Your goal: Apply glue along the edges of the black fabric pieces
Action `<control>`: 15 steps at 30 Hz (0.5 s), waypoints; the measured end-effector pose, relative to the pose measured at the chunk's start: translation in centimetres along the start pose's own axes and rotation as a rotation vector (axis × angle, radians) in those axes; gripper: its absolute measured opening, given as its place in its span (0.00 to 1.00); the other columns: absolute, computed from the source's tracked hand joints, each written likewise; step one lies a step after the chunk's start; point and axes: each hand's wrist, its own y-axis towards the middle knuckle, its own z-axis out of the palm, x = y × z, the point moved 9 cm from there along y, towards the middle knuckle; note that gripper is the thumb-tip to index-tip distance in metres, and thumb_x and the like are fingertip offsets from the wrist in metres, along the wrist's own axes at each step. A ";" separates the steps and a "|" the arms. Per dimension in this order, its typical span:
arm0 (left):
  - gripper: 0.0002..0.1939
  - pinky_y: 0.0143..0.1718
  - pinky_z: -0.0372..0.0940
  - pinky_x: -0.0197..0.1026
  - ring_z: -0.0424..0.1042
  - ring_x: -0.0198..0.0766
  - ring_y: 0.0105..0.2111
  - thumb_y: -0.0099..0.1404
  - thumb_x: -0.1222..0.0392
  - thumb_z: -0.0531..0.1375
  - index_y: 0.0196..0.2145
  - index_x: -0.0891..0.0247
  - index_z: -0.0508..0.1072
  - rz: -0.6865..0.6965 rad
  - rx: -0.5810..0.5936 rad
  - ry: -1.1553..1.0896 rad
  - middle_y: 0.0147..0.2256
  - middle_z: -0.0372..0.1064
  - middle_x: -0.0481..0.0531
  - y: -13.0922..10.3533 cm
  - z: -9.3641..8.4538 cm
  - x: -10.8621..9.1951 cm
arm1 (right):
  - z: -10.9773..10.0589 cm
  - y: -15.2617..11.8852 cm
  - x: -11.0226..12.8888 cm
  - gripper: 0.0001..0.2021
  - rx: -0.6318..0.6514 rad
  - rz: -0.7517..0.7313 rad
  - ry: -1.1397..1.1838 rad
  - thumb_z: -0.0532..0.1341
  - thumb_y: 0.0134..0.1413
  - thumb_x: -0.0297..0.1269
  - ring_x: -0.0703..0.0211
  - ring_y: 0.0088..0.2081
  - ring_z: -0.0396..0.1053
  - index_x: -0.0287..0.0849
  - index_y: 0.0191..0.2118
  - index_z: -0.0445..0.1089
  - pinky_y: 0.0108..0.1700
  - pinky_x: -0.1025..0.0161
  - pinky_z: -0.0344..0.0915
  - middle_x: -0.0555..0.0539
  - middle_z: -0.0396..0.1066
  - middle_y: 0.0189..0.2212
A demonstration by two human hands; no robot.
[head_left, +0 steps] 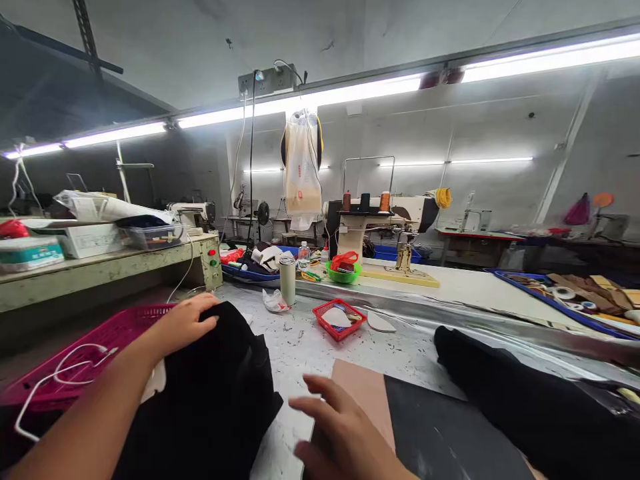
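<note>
My left hand [187,323] grips the top edge of a black cloth [210,393] at the left of the grey table [295,340], thumb and fingers closed on it. Right of that cloth, my right hand [340,427] is raised with its fingers apart and nothing in them, slightly blurred. Behind it lies a flat sheet, part tan and part dark [430,420]. Another black cloth [530,393] is heaped on the right side of the table.
A red basket [340,335] with small pieces, a pale can [288,280] and crumpled plastic stand mid-table. A magenta basket [120,327] with a white cable is at left. Beyond are a green bowl [343,273], a sewing machine [365,233] and a blue tray [525,290].
</note>
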 end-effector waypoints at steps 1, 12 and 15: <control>0.19 0.44 0.60 0.39 0.68 0.42 0.42 0.53 0.52 0.47 0.37 0.60 0.71 0.028 -0.050 -0.016 0.41 0.71 0.49 -1.2 -2.3 -1.9 | 0.1 1.2 1.1 0.27 -0.010 0.000 0.106 0.65 0.46 0.35 0.44 0.58 0.54 0.54 0.54 0.61 0.53 0.51 0.58 0.40 0.47 0.61; 0.19 0.20 0.58 0.31 0.64 0.32 0.19 0.42 0.50 0.47 0.27 0.64 0.68 0.033 -0.130 -0.396 0.18 0.62 0.42 1.2 -8.4 -17.1 | -2.3 -2.5 -2.4 0.16 -0.350 0.134 0.502 0.69 0.36 0.26 0.48 0.55 0.59 0.46 0.35 0.70 0.52 0.52 0.59 0.44 0.57 0.55; 0.18 0.17 0.57 0.30 0.62 0.30 0.18 0.41 0.50 0.48 0.25 0.65 0.67 0.179 0.214 -0.567 0.17 0.60 0.42 3.2 -2.9 -23.0 | -7.2 -6.2 -5.2 0.28 -0.637 0.139 0.385 0.70 0.34 0.30 0.45 0.61 0.47 0.46 0.46 0.63 0.58 0.46 0.50 0.41 0.49 0.60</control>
